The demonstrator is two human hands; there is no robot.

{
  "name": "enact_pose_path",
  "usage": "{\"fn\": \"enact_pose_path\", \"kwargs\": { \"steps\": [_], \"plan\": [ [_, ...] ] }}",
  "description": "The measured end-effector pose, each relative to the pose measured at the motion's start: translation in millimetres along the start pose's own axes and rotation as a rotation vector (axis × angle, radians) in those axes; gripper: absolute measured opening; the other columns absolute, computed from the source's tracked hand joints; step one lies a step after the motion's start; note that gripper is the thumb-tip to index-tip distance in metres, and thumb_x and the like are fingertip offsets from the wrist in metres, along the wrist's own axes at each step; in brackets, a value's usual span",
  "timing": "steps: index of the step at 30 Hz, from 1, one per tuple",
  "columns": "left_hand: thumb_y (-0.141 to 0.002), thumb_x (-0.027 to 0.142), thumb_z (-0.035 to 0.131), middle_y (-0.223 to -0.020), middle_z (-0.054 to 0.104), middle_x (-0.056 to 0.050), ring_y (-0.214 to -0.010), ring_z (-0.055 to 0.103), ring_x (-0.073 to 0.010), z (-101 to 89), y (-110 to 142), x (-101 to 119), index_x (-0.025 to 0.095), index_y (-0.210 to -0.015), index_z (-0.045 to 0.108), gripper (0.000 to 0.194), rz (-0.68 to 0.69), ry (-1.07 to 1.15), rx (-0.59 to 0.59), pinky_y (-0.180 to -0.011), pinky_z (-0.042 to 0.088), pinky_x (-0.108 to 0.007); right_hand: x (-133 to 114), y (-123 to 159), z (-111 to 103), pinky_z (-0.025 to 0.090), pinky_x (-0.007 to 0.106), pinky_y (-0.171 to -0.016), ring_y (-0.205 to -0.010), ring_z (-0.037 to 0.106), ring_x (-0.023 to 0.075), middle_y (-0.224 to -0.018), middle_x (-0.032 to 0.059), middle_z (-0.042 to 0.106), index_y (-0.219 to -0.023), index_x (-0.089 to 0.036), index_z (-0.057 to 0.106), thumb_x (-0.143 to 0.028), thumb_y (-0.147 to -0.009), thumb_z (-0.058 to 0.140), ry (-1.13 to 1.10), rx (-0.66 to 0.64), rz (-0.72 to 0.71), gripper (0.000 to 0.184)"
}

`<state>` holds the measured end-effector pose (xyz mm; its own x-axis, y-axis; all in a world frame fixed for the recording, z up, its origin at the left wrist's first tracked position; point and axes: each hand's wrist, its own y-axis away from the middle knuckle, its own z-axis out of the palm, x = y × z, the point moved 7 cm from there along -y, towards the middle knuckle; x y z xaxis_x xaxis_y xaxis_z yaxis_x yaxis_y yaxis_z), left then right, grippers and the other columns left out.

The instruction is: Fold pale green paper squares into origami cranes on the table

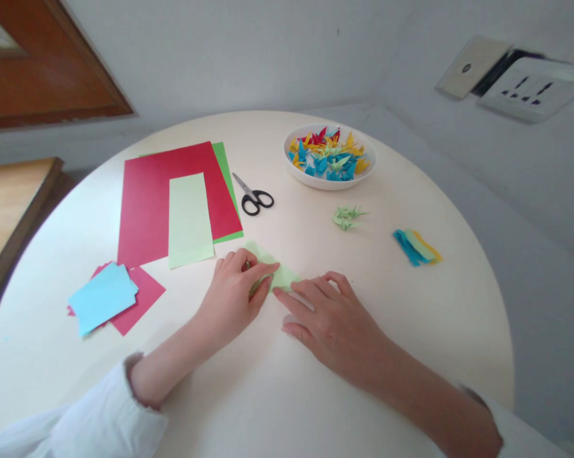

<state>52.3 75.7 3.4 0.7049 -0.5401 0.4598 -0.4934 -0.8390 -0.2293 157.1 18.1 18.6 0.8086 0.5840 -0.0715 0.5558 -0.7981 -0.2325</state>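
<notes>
A pale green piece of paper [283, 277], folded into a roughly triangular shape, lies on the table between my hands. My left hand [236, 286] grips its left part, with the thumb and index finger closed on it and the other fingers curled. Part of the paper is hidden under that hand. My right hand [332, 318] rests palm down with its fingers apart, and its index fingertip touches the paper's lower right edge. Beyond my left hand a pale green paper strip [190, 219] lies on a red sheet [146, 203].
Black-handled scissors [252, 196] lie beyond my hands. A white bowl [332, 184] holds several folded paper cranes. Small pale green folded pieces [348, 217] and coloured strips [416, 247] lie to the right. Blue cards [103, 299] sit at the left on the round table [267, 407].
</notes>
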Motion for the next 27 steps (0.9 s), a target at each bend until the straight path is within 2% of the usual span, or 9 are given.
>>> {"fn": "enact_pose_path", "kwargs": {
  "steps": [5, 10, 16, 24, 27],
  "plan": [
    [-0.085, 0.017, 0.045, -0.083, 0.051, -0.006, -0.075, 0.046, -0.0175, -0.1, -2, -2, 0.02, -0.107, 0.066, 0.03, 0.057, 0.012, -0.061, -0.068, 0.04, -0.034, 0, -1, -1, 0.029, 0.037, -0.082, -0.084, 0.053, 0.0174, -0.09, 0.0029, 0.063, -0.111, -0.021, 0.055, -0.031, -0.086, 0.054, -0.002, -0.005, 0.027, 0.027],
    [-0.086, 0.016, 0.041, -0.084, 0.051, -0.007, -0.075, 0.047, -0.0166, -1.2, -5, -3, 0.021, -0.11, 0.065, 0.034, 0.118, 0.006, -0.138, -0.069, 0.041, -0.032, -3, -1, 4, 0.028, 0.039, -0.085, -0.084, 0.051, 0.0188, -0.091, 0.0035, 0.061, -0.116, -0.021, 0.054, -0.043, -0.085, 0.054, 0.013, -0.059, 0.047, 0.038],
    [-0.086, 0.017, 0.039, -0.089, 0.053, -0.008, -0.079, 0.049, -0.018, -2.3, -5, 0, 0.021, -0.115, 0.062, 0.037, 0.168, -0.061, -0.201, -0.073, 0.043, -0.035, -5, -2, 3, 0.028, 0.042, -0.086, -0.081, 0.047, 0.0206, -0.089, 0.0037, 0.058, -0.119, -0.029, 0.054, -0.051, -0.08, 0.055, 0.077, -0.042, 0.076, 0.045],
    [-0.085, 0.01, 0.037, -0.1, 0.054, -0.01, -0.084, 0.047, -0.0201, -0.9, 6, 1, 0.02, -0.125, 0.053, 0.045, 0.233, -0.187, -0.221, -0.077, 0.044, -0.036, -5, -2, 3, 0.03, 0.043, -0.088, -0.083, 0.048, 0.0209, -0.091, 0.0049, 0.058, -0.118, -0.029, 0.056, -0.049, -0.08, 0.057, 0.065, -0.031, 0.079, 0.043],
    [-0.084, 0.007, 0.038, -0.108, 0.054, -0.013, -0.093, 0.047, -0.0245, -2.8, 19, 9, 0.018, -0.124, 0.052, 0.045, 0.239, -0.283, -0.201, -0.079, 0.043, -0.039, -4, -2, 3, 0.03, 0.043, -0.09, -0.082, 0.048, 0.0204, -0.09, 0.0044, 0.059, -0.119, -0.03, 0.056, -0.049, -0.08, 0.057, 0.066, -0.021, 0.084, 0.044]
  ]
}}
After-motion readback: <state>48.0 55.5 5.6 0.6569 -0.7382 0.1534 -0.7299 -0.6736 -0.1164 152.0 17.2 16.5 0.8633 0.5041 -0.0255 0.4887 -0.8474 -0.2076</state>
